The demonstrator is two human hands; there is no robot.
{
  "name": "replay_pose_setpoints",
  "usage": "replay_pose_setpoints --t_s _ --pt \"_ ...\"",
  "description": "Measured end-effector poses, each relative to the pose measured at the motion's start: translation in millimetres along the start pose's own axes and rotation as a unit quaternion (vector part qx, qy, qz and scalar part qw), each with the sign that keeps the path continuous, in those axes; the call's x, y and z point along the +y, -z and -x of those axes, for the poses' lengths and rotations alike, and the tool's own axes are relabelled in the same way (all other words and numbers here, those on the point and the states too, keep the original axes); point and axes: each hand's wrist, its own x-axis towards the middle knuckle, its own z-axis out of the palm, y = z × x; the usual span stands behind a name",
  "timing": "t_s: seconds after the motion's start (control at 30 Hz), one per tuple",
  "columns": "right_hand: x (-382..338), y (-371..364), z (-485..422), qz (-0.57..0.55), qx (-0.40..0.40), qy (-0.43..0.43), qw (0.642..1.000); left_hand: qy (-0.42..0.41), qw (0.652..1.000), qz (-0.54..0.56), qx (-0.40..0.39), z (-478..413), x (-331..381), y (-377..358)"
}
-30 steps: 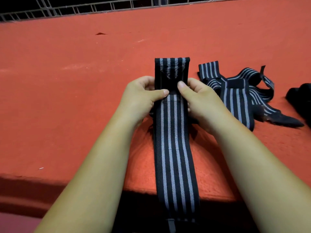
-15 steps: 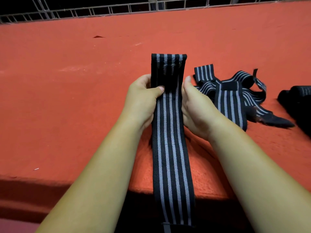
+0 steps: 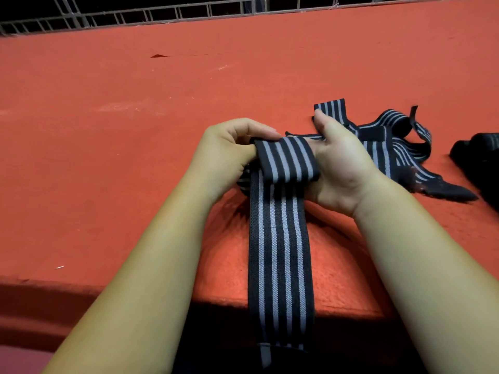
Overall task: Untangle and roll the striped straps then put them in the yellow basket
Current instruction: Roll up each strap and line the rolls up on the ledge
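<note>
In the head view, the striped strap (image 3: 280, 238) is running up the middle of the frame, its lower end hanging over the near edge of the red tabletop (image 3: 135, 130) and its upper end lying folded over into a first flat turn between both hands. The left hand (image 3: 229, 152) is pinching the left edge of that fold, fingers curled over the top and thumb beneath; the right hand (image 3: 340, 168) is cupping the right edge with its thumb raised, its fingers mostly hiding behind the fold but seemingly gripping it. The strap is looking light, soft and springy, so the turn is likely wanting to unroll; holding it at both edges of the fold, with the tail kept taut, is probably suiting it best. More tangled straps (image 3: 388, 147) are lying just right of the right hand, and a dark bundle (image 3: 480, 149) is sitting at the right edge. The tabletop is looking felt-like and grippy, a metal railing (image 3: 162, 12) is crossing the top of the frame against darkness, and the yellow basket is not showing
</note>
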Motion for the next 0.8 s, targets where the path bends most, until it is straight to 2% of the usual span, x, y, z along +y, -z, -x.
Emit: replay_pose_setpoints --t_s 0.1,0.3,0.37,0.47,0.53,0.67,0.8 --pt "0.7 -3.8 1.2 0.007 0.015 -0.003 1.000 -0.002 1.000 0.002 -0.021 1.3 -1.4 5.3" --pt "4.8 -15.7 -0.4 0.035 0.140 0.032 0.989 0.013 0.998 0.045 -0.039 0.3 -2.9 9.0" --pt "3.5 -17.8 0.5 0.034 0.149 0.033 0.988 0.038 0.996 0.078 -0.019 2.4 4.2 4.8" --pt "1.7 -18.2 -0.7 0.053 0.183 0.044 0.981 0.103 0.989 0.094 0.057 4.7 15.4 -1.5" --pt "0.5 -18.2 -2.7 0.069 0.211 0.061 0.973 0.151 0.986 0.046 0.055 4.7 19.9 -4.2" --pt "-1.1 -21.7 -2.3 0.140 0.251 0.102 0.952 0.240 0.968 -0.066 -0.034 7.0 16.3 -16.4" --pt "-0.7 -22.4 -0.2 0.181 0.256 0.142 0.939 0.197 0.973 -0.121 0.000 10.0 18.9 -31.3"
